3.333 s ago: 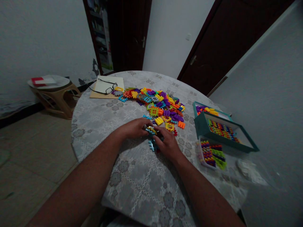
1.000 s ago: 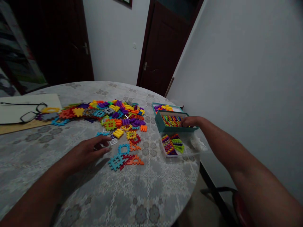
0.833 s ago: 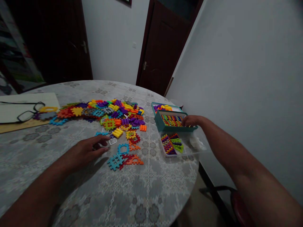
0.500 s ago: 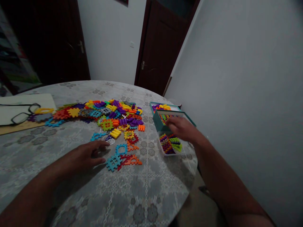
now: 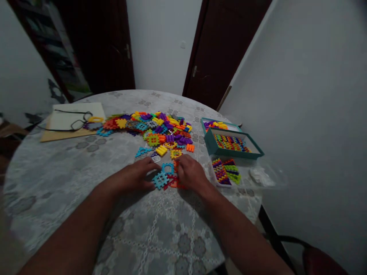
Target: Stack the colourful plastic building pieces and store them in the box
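My left hand (image 5: 141, 175) lies low over the table with thumb and fingers apart. Its fingertips are close to a light blue square building tile (image 5: 161, 180) and a light blue frame tile (image 5: 168, 168). My right hand (image 5: 191, 172) is closed, its fingers curled down at an orange building tile (image 5: 176, 165) that partly shows beside them. What lies under those fingers is hidden. Between both hands are red tiles (image 5: 171, 179). A yellow frame tile (image 5: 176, 154) and a yellow ribbed block (image 5: 161, 150) lie just beyond.
A long heap of colourful building pieces (image 5: 155, 128) spreads behind the hands. Glasses (image 5: 77, 125) rest on a pale board (image 5: 64, 114) at left. To the right stand a dark green box (image 5: 210, 143) of blocks, its lid and a clear plastic tub (image 5: 213, 177).
My right hand has moved left from the green box to the tiles in front of me. My left hand stays beside the blue tiles. The view has turned left.
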Motion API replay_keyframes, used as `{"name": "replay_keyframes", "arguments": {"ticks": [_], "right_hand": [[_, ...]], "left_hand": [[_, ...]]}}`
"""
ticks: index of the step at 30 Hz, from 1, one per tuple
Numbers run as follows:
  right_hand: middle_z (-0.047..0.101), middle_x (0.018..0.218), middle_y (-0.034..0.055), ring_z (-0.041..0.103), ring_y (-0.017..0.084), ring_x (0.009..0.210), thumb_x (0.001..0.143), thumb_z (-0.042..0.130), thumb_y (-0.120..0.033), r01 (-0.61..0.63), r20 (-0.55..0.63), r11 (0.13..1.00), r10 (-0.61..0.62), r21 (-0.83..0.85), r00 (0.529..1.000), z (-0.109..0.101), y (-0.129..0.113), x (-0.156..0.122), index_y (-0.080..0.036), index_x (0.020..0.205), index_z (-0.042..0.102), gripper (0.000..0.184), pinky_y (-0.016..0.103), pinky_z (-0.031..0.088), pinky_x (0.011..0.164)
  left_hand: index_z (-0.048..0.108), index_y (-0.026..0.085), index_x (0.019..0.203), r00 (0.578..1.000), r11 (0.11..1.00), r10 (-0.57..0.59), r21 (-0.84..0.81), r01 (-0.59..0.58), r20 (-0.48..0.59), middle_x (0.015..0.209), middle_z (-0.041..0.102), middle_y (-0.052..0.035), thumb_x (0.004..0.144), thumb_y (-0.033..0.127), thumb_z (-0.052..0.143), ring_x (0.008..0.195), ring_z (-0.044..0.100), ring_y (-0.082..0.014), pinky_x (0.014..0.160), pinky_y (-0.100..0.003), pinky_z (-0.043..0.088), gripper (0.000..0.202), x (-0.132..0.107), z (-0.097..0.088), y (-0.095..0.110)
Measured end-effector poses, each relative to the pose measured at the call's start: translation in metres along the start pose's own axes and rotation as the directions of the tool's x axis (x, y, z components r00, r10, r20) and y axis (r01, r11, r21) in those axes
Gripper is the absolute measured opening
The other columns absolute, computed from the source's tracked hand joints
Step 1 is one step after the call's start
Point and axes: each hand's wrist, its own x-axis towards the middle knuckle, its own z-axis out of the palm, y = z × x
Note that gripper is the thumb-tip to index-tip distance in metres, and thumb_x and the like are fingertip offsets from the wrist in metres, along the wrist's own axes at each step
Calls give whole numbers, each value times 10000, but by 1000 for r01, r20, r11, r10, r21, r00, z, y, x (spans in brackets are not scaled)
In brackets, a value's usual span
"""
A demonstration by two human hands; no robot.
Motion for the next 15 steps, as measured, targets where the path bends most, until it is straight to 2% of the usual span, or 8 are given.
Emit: {"name": "replay_keyframes", "arguments": {"ticks": [3,7,12,15], "right_hand": [[744,1156,113,691,247,1098,980,513,-98,-5,-80,997,12,82,997,14,17,-6,-202,1207,738,336,354,549,990],[743,1153,126,694,260,1108,980,514,-107,11,-53,992,-4,129,999,17,28,-9,-183,1210,738,330,374,546,1019],[733,1168,131,692,264,1126,999,535,-146,40,-33,987,-35,157,999,10,26,-9,-181,1210,723,285,394,537,1054],[721,1193,118,680,259,1143,995,603,-192,98,12,979,-102,180,995,5,19,-12,-199,1224,716,255,386,539,1034]], "left_hand": [[756,302,1280,1000,998,3,55,-2,-13,1303,662,-100,841,369,793,1191,616,-308,1048,-427,475,445,0,1,5],[733,279,1294,999,989,-17,149,23,-38,1313,660,-117,916,364,724,1208,613,-316,1030,-433,479,388,2,5,13],[707,263,1308,997,985,11,174,3,-82,1300,691,-122,956,315,673,1206,626,-308,1042,-431,480,357,7,12,19],[694,252,1307,995,981,31,194,-11,-98,1288,701,-120,975,305,656,1195,642,-303,1029,-424,491,338,10,17,18]]}}
